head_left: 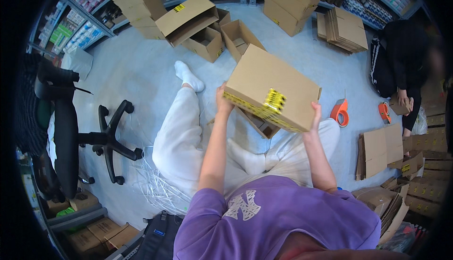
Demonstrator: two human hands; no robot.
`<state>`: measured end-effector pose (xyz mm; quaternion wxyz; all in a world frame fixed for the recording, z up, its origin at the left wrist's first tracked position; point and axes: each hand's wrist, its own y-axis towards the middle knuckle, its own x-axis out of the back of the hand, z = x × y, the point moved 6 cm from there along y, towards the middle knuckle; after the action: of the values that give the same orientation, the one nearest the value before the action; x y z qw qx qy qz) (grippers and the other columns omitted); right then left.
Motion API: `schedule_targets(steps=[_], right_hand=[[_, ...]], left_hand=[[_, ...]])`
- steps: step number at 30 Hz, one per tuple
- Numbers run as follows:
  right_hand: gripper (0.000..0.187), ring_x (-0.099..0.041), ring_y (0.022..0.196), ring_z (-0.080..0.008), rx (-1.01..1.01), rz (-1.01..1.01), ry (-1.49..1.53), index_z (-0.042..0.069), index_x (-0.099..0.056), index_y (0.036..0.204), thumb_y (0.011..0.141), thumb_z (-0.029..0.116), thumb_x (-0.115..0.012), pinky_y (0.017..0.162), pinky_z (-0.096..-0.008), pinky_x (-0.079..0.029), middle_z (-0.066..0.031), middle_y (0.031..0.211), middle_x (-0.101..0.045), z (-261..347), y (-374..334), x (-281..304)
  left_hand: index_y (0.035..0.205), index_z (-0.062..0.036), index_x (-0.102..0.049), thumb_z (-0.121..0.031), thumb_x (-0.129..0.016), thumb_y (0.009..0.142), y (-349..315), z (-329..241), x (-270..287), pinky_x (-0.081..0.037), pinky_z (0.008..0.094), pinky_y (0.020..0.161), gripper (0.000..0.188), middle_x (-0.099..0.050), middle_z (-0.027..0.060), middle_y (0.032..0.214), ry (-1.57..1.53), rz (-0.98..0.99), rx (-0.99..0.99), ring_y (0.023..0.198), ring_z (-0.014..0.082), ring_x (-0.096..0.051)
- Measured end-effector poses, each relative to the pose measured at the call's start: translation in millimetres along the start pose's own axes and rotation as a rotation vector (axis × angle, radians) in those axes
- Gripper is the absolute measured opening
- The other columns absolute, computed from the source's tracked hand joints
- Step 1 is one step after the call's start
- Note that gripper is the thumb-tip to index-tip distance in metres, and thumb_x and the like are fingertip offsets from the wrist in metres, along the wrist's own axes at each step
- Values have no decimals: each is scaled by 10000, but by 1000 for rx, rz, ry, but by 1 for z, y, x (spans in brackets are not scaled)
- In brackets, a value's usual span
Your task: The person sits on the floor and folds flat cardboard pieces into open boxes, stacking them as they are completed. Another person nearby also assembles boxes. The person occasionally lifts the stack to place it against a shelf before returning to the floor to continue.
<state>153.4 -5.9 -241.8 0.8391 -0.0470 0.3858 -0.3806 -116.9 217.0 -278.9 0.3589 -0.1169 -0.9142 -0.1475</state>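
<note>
A brown cardboard box is held up between my two hands above my lap. Black-and-yellow tape runs along its near edge, with a patch of it folded onto the top panel. My left hand grips the box's left end, and its fingers go partly out of sight behind the cardboard. At the right end my right hand is closed on the near corner, the thumb up along the side. Below the held box, another open carton shows in part between my legs. An orange tape dispenser lies on the floor right of my right hand.
Open cartons lie piled ahead. Flattened cardboard stacks stand far right, with more nearer. Another person sits at the right, hands on a small carton, near a second dispenser. An office chair and loose strapping are left.
</note>
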Motion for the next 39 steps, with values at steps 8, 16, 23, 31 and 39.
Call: schedule_targets(steps=[8,16,23,31,39], right_hand=[[971,-428,1266,-308,855,-182,-887,128,-124,1548,757,239,-677,1010,-416,-418,-166,1405,-365,11,-41,-32],[865,-448,1290,-226,-7,390,187,115,-207,1508,786,165,-681,1073,-409,-396,-79,1450,-364,-11,-25,-56],[992,-417,1261,-231,424,323,-449,72,-157,1449,704,222,-794,1055,-396,-365,-108,1344,-380,-25,-45,-60],[958,-396,1186,-251,682,259,-951,67,-184,1348,654,233,-822,1014,-391,-360,-137,1265,-301,-37,-70,-43],[911,-390,1162,-301,830,211,-1113,99,-245,1263,594,231,-851,944,-447,-389,-168,1204,-336,-22,-79,-23]], left_hand=[[1327,-49,-350,163,-398,767,0,-12,1,-319,442,1106,601,-448,232,1346,-437,-2,-155,1278,413,-428],[1243,-67,-487,56,-563,774,-6,3,-1,-346,439,1106,491,-313,236,1477,-104,63,-147,1319,433,-386],[1300,-59,-475,12,-665,632,-12,-11,1,-353,437,1118,699,-231,196,1538,-157,63,-82,1359,429,-338],[1337,-23,-442,32,-634,657,-6,-15,-9,-336,432,1128,709,-198,221,1543,-419,217,-8,1376,444,-303],[1324,-14,-490,55,-619,681,-11,-19,-6,-299,414,1141,658,-351,279,1462,-291,216,-109,1390,427,-278]])
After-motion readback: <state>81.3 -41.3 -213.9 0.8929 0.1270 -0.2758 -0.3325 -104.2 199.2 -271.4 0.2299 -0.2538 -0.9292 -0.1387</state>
